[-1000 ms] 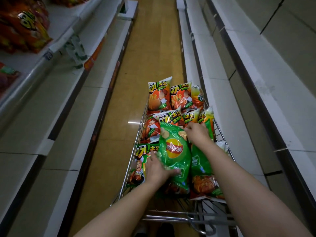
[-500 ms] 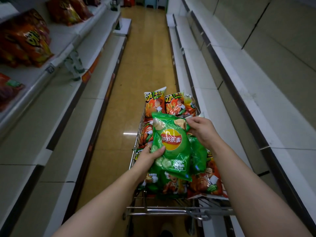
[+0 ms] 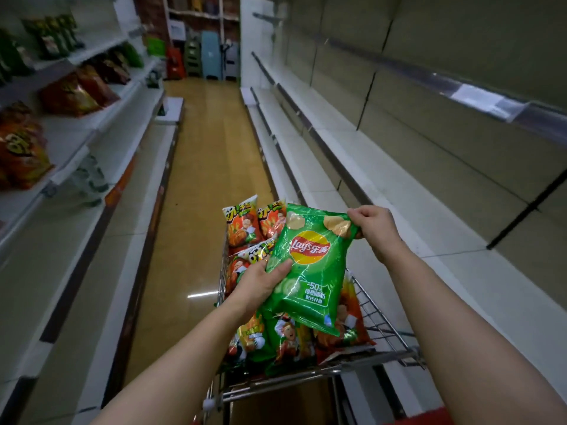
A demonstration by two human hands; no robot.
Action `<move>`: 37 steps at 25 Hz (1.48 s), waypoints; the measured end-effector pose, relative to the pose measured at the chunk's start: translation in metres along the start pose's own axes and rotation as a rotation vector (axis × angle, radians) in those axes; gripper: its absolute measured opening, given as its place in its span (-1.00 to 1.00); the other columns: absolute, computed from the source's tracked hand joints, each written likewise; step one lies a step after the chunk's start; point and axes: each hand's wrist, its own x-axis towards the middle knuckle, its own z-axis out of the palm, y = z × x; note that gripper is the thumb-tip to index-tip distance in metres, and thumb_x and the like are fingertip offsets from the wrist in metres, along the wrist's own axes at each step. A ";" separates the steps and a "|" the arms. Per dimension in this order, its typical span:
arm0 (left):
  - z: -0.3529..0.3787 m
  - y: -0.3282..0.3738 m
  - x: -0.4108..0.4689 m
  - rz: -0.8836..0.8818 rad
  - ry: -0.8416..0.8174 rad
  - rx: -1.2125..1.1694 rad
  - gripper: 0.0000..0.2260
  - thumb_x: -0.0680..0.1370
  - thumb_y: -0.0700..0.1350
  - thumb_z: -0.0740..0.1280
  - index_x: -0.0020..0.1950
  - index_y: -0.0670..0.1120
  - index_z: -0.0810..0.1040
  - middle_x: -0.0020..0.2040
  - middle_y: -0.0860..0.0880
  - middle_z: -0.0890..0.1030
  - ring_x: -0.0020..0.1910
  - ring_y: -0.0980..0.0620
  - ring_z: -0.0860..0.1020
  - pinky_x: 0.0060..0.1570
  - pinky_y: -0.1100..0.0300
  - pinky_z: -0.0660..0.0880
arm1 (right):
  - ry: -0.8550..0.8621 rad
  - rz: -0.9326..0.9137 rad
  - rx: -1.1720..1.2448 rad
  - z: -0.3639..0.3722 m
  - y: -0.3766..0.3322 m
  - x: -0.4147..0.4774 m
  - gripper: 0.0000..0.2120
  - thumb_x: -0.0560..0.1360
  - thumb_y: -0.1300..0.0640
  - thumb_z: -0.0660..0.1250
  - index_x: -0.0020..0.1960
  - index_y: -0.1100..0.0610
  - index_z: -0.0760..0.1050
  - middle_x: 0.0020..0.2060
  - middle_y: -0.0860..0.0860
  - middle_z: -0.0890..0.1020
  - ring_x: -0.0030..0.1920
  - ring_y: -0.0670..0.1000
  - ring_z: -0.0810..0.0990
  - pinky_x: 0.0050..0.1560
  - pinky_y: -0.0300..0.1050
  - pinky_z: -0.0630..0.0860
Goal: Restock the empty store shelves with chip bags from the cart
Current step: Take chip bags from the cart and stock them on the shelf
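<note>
Presently, left to right.

Left shelving [image 3: 101,130]: partly stocked with orange-red snack bags [image 3: 23,154].

Left hand [image 3: 260,280]: forearm stretched forward over the cart [image 3: 352,365], thumb laid across the lower left edge of the green Lay's chip bag [image 3: 310,265], gripping it.

Bag: face up, tilted, held between both hands above the cart's load of orange chip bags [image 3: 242,223].

Right hand [image 3: 374,228]: knuckles up, fingers pinching the bag's upper right corner.

Right shelves [image 3: 408,240]: white boards, just beside the cart.

Against half a second ago: the bag is higher and clear of the load, and the right hand is raised and further right.
</note>
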 end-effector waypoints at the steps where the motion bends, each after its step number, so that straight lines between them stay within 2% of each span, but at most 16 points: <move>1: 0.008 0.006 -0.004 0.026 -0.007 0.029 -0.52 0.43 0.12 0.38 0.17 -0.22 0.49 -0.11 -0.08 0.68 -0.26 0.04 0.66 -0.26 0.16 0.57 | 0.035 0.031 0.071 -0.009 -0.002 -0.006 -0.82 0.52 0.28 0.28 -0.20 0.38 0.50 -0.41 0.12 0.46 -0.53 -0.13 0.48 -0.46 -0.26 0.44; 3: 0.024 0.011 -0.009 0.059 0.021 0.082 -0.25 0.30 0.27 0.43 0.30 -0.21 0.42 0.11 -0.11 0.63 -0.09 0.00 0.64 -0.08 0.08 0.60 | 0.061 0.105 0.255 -0.026 -0.001 -0.018 -0.86 0.54 0.22 0.28 -0.12 0.30 0.51 -0.34 0.13 0.53 -0.38 -0.02 0.55 -0.32 -0.15 0.47; 4: 0.034 0.014 -0.014 0.084 0.044 0.108 -0.22 0.29 0.31 0.42 0.33 -0.16 0.39 0.21 -0.08 0.56 -0.01 0.01 0.62 0.00 0.07 0.59 | 0.041 0.148 0.323 -0.036 0.002 -0.025 -0.83 0.54 0.14 0.29 -0.06 0.27 0.50 -0.26 0.15 0.57 -0.27 0.06 0.57 -0.24 -0.09 0.49; 5: 0.044 0.015 -0.020 0.108 0.058 0.129 -0.22 0.29 0.34 0.41 0.34 -0.09 0.35 0.27 -0.04 0.50 0.06 0.01 0.59 0.07 0.06 0.56 | -0.007 0.200 0.333 -0.046 0.004 -0.034 -0.76 0.53 0.04 0.30 0.00 0.24 0.50 -0.18 0.16 0.61 -0.18 0.12 0.59 -0.16 -0.03 0.52; 7: 0.067 0.013 -0.031 0.092 0.040 0.167 -0.06 0.26 0.40 0.39 0.47 -0.09 0.24 0.35 -0.07 0.44 0.21 -0.06 0.52 0.22 -0.05 0.48 | -0.088 0.229 0.287 -0.068 0.008 -0.056 -0.72 0.52 -0.02 0.31 0.00 0.22 0.52 -0.14 0.14 0.64 -0.13 0.14 0.62 -0.05 0.07 0.56; 9: 0.090 0.009 -0.044 0.087 -0.002 0.138 -0.24 0.40 0.24 0.38 0.43 -0.17 0.29 0.25 -0.11 0.54 0.11 -0.02 0.59 0.12 0.00 0.54 | -0.044 0.192 0.289 -0.090 0.009 -0.076 -0.81 0.55 0.13 0.28 -0.16 0.23 0.53 -0.27 0.15 0.60 -0.26 0.12 0.59 -0.10 0.05 0.58; 11: 0.113 0.005 -0.060 0.071 -0.048 0.068 -0.61 0.50 0.01 0.35 0.22 -0.19 0.44 -0.07 -0.06 0.68 -0.22 0.05 0.66 -0.23 0.15 0.60 | 0.062 0.150 0.275 -0.115 0.007 -0.096 -0.77 0.54 0.29 0.25 -0.29 0.25 0.48 -0.38 0.16 0.52 -0.42 0.01 0.54 -0.34 -0.15 0.55; 13: 0.132 0.003 -0.079 0.067 -0.071 0.028 -0.75 0.52 -0.09 0.33 0.14 -0.17 0.46 -0.22 -0.01 0.68 -0.35 0.07 0.65 -0.38 0.22 0.56 | 0.123 0.123 0.226 -0.134 0.004 -0.118 -0.72 0.53 0.37 0.20 -0.36 0.27 0.42 -0.43 0.13 0.45 -0.56 -0.07 0.47 -0.54 -0.32 0.43; 14: 0.140 0.001 -0.087 0.069 -0.075 0.020 -0.71 0.52 -0.10 0.34 0.19 -0.18 0.45 -0.21 -0.01 0.69 -0.33 0.06 0.66 -0.37 0.22 0.57 | 0.147 0.110 0.214 -0.141 0.003 -0.130 -0.71 0.53 0.38 0.18 -0.37 0.27 0.41 -0.43 0.13 0.44 -0.55 -0.05 0.46 -0.57 -0.36 0.39; 16: 0.155 -0.004 -0.106 0.093 -0.054 0.018 -0.45 0.48 -0.01 0.37 0.38 -0.20 0.32 -0.01 -0.11 0.68 -0.14 -0.02 0.67 -0.14 0.10 0.61 | 0.147 0.090 0.234 -0.151 0.002 -0.153 -0.72 0.58 0.28 0.16 -0.30 0.25 0.44 -0.40 0.13 0.47 -0.41 0.02 0.48 -0.55 -0.36 0.41; 18: 0.166 -0.006 -0.126 0.123 0.000 0.011 -0.13 0.34 0.16 0.42 0.50 -0.18 0.13 0.23 -0.21 0.56 0.10 -0.14 0.60 0.14 -0.06 0.53 | 0.042 0.127 0.230 -0.159 0.002 -0.179 -0.73 0.61 0.04 0.15 -0.14 0.18 0.48 -0.28 0.08 0.57 -0.25 0.05 0.56 -0.34 -0.26 0.54; 20: 0.175 -0.007 -0.141 0.165 0.039 -0.033 -0.03 0.22 0.28 0.43 0.48 -0.16 0.18 0.26 -0.21 0.54 0.14 -0.17 0.58 0.19 -0.13 0.49 | -0.130 0.201 0.147 -0.165 0.007 -0.205 -0.63 0.53 -0.18 0.17 -0.01 0.12 0.50 -0.11 0.08 0.64 -0.07 0.12 0.62 -0.06 0.01 0.59; 23: 0.195 -0.003 -0.162 0.185 0.040 -0.113 -0.14 0.25 0.31 0.41 0.38 -0.16 0.31 0.17 -0.17 0.60 0.08 -0.15 0.61 0.13 -0.12 0.53 | -0.251 0.190 0.155 -0.170 0.012 -0.242 -0.48 0.43 -0.24 0.25 0.15 0.16 0.49 0.00 0.09 0.67 -0.01 0.12 0.66 0.04 0.09 0.57; 27: 0.224 0.011 -0.188 0.255 -0.091 -0.151 -0.72 0.48 0.05 0.33 0.08 -0.09 0.50 -0.10 -0.09 0.69 -0.20 -0.03 0.68 -0.28 0.16 0.61 | -0.014 0.007 0.114 -0.194 0.005 -0.282 -0.56 0.42 -0.22 0.29 0.10 0.11 0.49 -0.03 0.07 0.67 -0.06 0.07 0.67 0.05 0.11 0.58; 31: 0.253 0.036 -0.221 0.355 -0.184 -0.120 -0.69 0.42 0.05 0.33 0.04 -0.12 0.50 -0.18 -0.09 0.69 -0.26 -0.04 0.68 -0.33 0.15 0.61 | 0.108 -0.079 0.072 -0.232 -0.016 -0.316 -0.42 0.31 -0.31 0.30 0.09 0.12 0.52 -0.05 0.05 0.68 -0.05 0.06 0.67 0.05 0.16 0.57; 37: 0.297 0.098 -0.253 0.424 -0.400 -0.051 -0.73 0.44 0.09 0.31 -0.04 -0.09 0.52 -0.25 -0.04 0.70 -0.30 0.00 0.68 -0.39 0.19 0.60 | 0.332 -0.219 0.115 -0.293 -0.059 -0.358 -0.72 0.47 -0.13 0.33 0.05 0.05 0.52 -0.02 0.05 0.68 -0.03 0.06 0.66 0.07 0.13 0.57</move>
